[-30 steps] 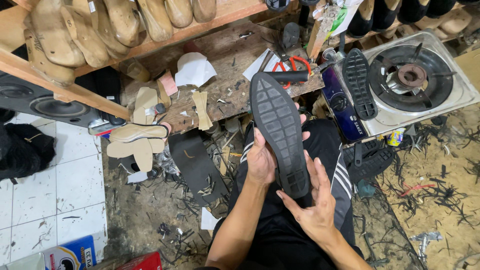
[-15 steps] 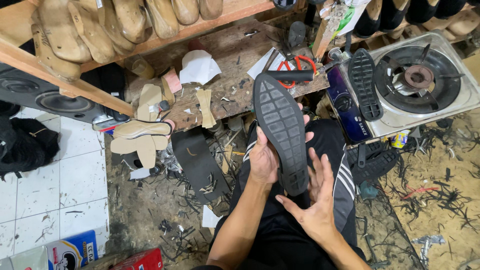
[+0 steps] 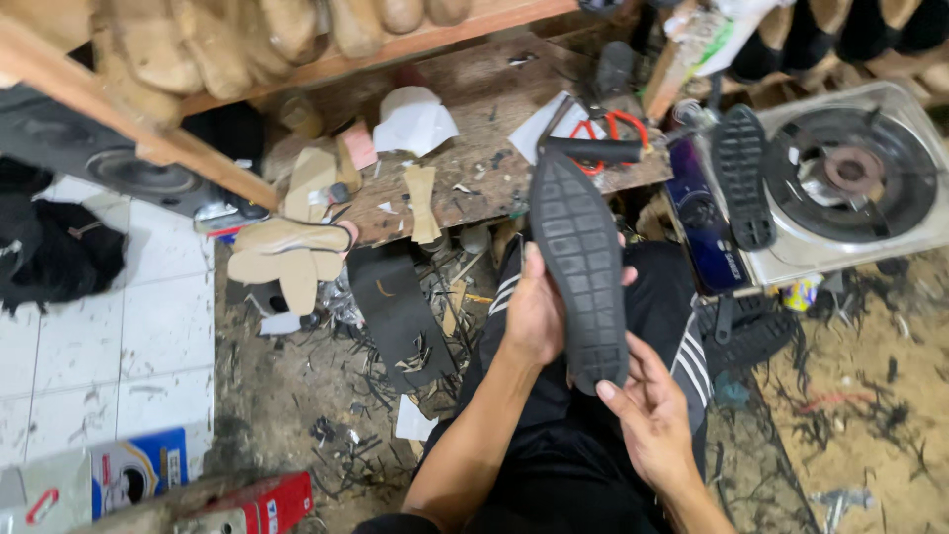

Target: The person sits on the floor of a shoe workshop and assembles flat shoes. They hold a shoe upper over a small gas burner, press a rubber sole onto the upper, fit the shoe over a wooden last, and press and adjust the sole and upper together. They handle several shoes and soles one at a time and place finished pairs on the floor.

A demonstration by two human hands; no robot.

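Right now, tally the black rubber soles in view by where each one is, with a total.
In the hands: 1, the sole held by the left hand and right hand
On the stove: 1, second sole
On the floor by the right knee: 1, third sole
Total: 3

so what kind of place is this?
Most likely a small shoemaker's workshop. Both hands, left and right, hold a black ridged rubber shoe sole. Pale wooden shoe lasts fill the wooden shelf, and tan cut-out insole pieces lie by the scrap-strewn floor.
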